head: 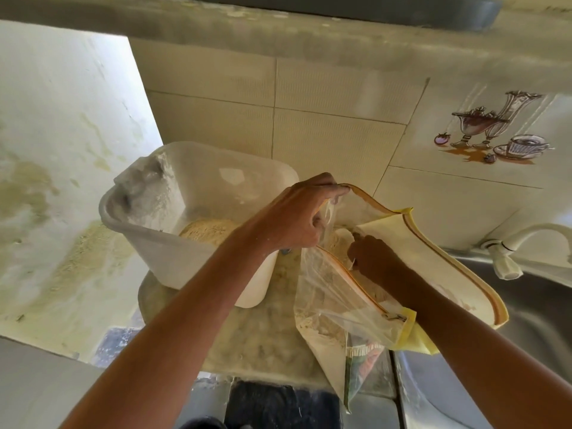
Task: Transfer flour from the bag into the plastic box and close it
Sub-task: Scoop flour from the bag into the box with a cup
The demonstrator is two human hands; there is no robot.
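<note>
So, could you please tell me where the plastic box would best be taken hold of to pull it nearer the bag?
Probably by the thick rolled rim on the near left wall of the plastic box, coming from the left. That edge is bare and offers a lip for the grip; the right side is crowded by the left hand, which holds the bag open, and the right hand, which reaches inside it.

A single head-worn camera is looking forward and steeply down from just above the plastic box (198,218), close enough that both forearms are filling the lower frame. It is facing the tiled wall (309,119) rising behind the box. The wide lens is bending the shelf edge (278,29) above the box and catching the steel sink (510,320) right of it.
</note>
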